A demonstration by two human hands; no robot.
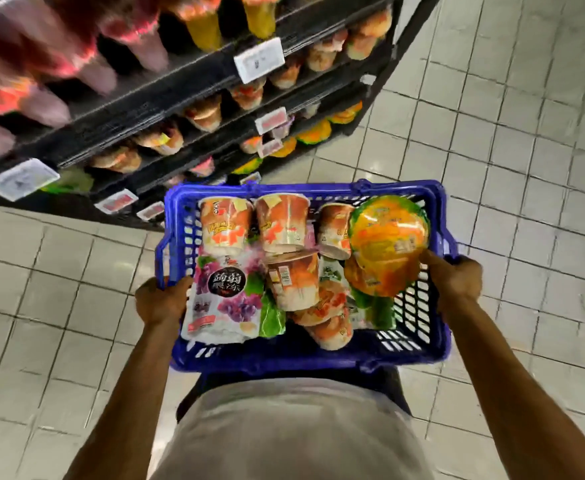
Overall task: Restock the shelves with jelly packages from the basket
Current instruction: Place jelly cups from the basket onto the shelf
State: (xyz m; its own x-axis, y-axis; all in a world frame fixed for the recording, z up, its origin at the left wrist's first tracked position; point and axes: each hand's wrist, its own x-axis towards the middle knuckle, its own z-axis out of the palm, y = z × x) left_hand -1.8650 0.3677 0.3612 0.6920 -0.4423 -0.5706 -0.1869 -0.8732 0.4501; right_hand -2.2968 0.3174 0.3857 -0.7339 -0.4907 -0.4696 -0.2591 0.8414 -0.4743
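Observation:
I hold a blue plastic basket (419, 317) in front of my body. My left hand (161, 301) grips its left rim. My right hand (453, 277) grips the right rim, its thumb touching an orange round jelly package (388, 237) that leans against the right wall. Inside lie several orange jelly cups (282, 221), some on their sides, and a flat purple grape jelly bag (223, 299) at the left. The black shelves (166, 109) stand ahead on the left, holding rows of similar jelly cups and orange-green packages.
White price tags (258, 58) hang on the shelf edges. Pink and yellow pouches (41, 64) fill the upper shelves, blurred. Light tiled floor (509, 150) spreads to the right and under the basket.

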